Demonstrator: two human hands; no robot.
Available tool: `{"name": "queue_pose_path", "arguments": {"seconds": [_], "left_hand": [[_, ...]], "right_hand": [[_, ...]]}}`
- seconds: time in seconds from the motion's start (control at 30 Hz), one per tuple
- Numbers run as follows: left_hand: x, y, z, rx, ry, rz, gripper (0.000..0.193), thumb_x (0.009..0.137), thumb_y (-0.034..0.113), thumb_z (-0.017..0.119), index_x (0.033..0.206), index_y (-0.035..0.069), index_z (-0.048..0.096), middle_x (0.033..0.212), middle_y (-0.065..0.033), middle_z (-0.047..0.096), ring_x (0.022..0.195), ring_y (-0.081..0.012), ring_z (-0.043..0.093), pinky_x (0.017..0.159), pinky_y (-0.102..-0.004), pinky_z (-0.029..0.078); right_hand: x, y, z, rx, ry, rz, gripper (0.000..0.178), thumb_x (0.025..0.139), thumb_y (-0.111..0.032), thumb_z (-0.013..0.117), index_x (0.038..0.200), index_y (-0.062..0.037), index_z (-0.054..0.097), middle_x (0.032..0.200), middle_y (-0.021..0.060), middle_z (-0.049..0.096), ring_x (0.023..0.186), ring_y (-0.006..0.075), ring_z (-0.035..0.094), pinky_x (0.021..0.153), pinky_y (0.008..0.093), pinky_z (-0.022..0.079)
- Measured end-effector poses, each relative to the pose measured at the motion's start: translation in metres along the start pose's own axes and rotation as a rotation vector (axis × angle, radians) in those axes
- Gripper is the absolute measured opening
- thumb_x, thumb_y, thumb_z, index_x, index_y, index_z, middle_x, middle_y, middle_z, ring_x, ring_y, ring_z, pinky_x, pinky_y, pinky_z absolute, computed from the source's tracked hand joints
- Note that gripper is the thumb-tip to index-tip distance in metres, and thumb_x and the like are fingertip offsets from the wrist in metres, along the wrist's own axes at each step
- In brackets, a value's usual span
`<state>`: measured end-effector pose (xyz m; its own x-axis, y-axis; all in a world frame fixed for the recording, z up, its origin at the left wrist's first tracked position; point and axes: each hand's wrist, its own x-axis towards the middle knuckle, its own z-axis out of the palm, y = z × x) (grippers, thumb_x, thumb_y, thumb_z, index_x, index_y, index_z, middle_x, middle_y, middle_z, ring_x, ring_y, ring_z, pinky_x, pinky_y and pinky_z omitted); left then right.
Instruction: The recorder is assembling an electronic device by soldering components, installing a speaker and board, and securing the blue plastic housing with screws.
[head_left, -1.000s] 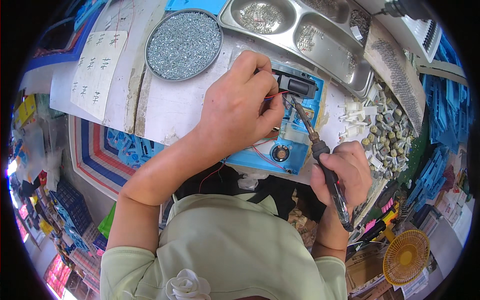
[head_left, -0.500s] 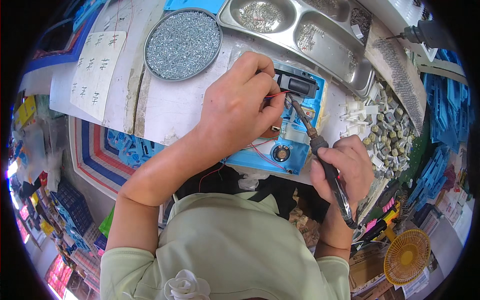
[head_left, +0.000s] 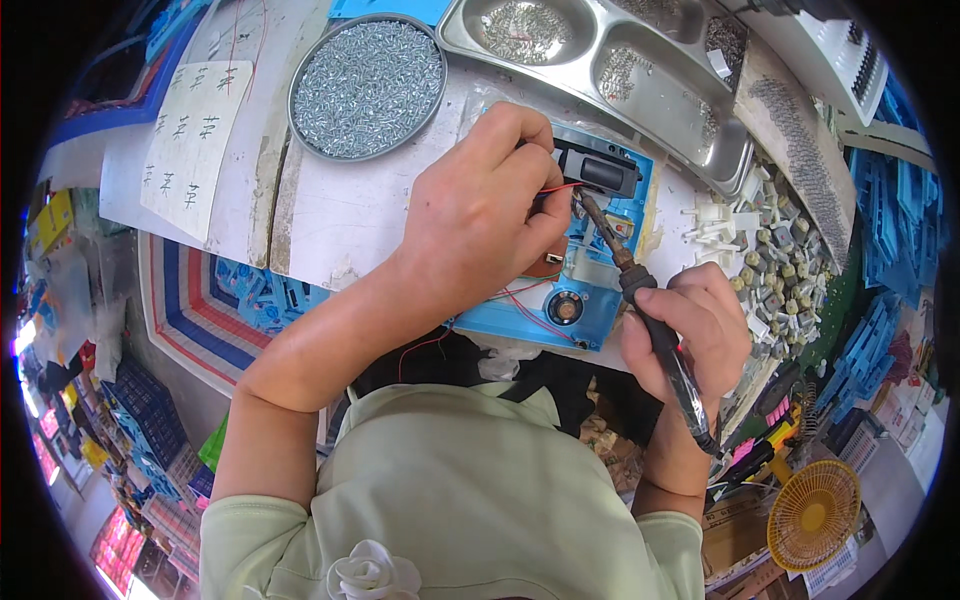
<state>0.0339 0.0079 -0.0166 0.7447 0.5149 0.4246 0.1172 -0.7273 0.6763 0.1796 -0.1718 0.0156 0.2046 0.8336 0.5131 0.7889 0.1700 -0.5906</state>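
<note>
My left hand reaches over a blue plastic housing, thumb and fingers pinched around a thin red wire. Between the fingers of my right hand is a soldering iron, its tip tilted up and left to a spot just below a black part in the housing, close to the wire. Whether the tip touches the wire cannot be made out. Inside the housing's lower end sits a small round speaker, with red and green wires running beside it. My left hand covers part of the housing.
A round tray of small metal screws stands back left, near a handwritten sheet. Behind the housing lies a compartmented steel tray of tiny parts. Small white-and-beige components are heaped to the right; a yellow fan is lower right.
Both hands, the wire and the soldering iron keep nearly the same places. At the upper right, the dark hanging power tool has moved up, almost out of view.
</note>
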Motion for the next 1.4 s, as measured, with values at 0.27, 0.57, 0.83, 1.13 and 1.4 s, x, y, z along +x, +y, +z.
{"name": "queue_pose_path", "arguments": {"seconds": [0.27,0.57,0.83,1.13,1.4], "left_hand": [[0.0,0.001,0.0,0.013,-0.009,0.0,0.016,0.076,0.002,0.078,0.085,0.001,0.066,0.101,-0.0114,0.06,0.083,-0.0259,0.063,0.069,-0.034,0.053],[0.0,0.002,0.0,0.02,-0.01,-0.007,0.015,0.077,0.003,0.078,0.084,0.001,0.066,0.102,-0.0115,0.06,0.082,-0.0258,0.064,0.068,-0.0341,0.053],[0.0,0.0,0.002,0.02,0.002,0.001,0.015,0.076,0.002,0.079,0.083,0.001,0.066,0.102,-0.0119,0.06,0.081,-0.0251,0.064,0.068,-0.0329,0.053],[0.0,0.002,0.0,0.011,-0.006,-0.018,0.014,0.076,0.002,0.079,0.082,0.0,0.066,0.101,-0.0121,0.06,0.081,-0.025,0.064,0.067,-0.0328,0.053],[0.001,0.004,0.0,0.021,-0.022,-0.032,0.015,0.075,0.003,0.079,0.083,0.0,0.067,0.101,-0.0121,0.06,0.081,-0.0248,0.064,0.068,-0.0328,0.053]], "right_hand": [[0.002,0.001,-0.003,0.043,0.004,0.027,0.033,0.071,0.001,0.08,0.102,-0.0048,0.07,0.067,0.0055,0.059,0.06,0.0244,0.054,0.056,0.0324,0.045],[0.0,-0.005,-0.009,0.071,0.0,0.045,0.033,0.072,0.002,0.08,0.103,-0.0046,0.069,0.069,0.0068,0.062,0.06,0.0249,0.055,0.057,0.0323,0.046],[-0.005,-0.006,-0.014,0.06,-0.003,0.062,0.033,0.072,0.001,0.08,0.103,-0.005,0.069,0.07,0.0076,0.064,0.06,0.0254,0.055,0.056,0.033,0.046],[-0.01,-0.005,-0.013,0.047,0.02,0.066,0.034,0.073,-0.002,0.081,0.105,-0.0059,0.069,0.071,0.0074,0.065,0.061,0.0255,0.057,0.057,0.0334,0.047],[-0.012,-0.004,-0.015,0.061,0.022,0.073,0.034,0.073,-0.002,0.081,0.104,-0.0055,0.069,0.071,0.0077,0.065,0.061,0.0261,0.057,0.057,0.0338,0.047]]}}
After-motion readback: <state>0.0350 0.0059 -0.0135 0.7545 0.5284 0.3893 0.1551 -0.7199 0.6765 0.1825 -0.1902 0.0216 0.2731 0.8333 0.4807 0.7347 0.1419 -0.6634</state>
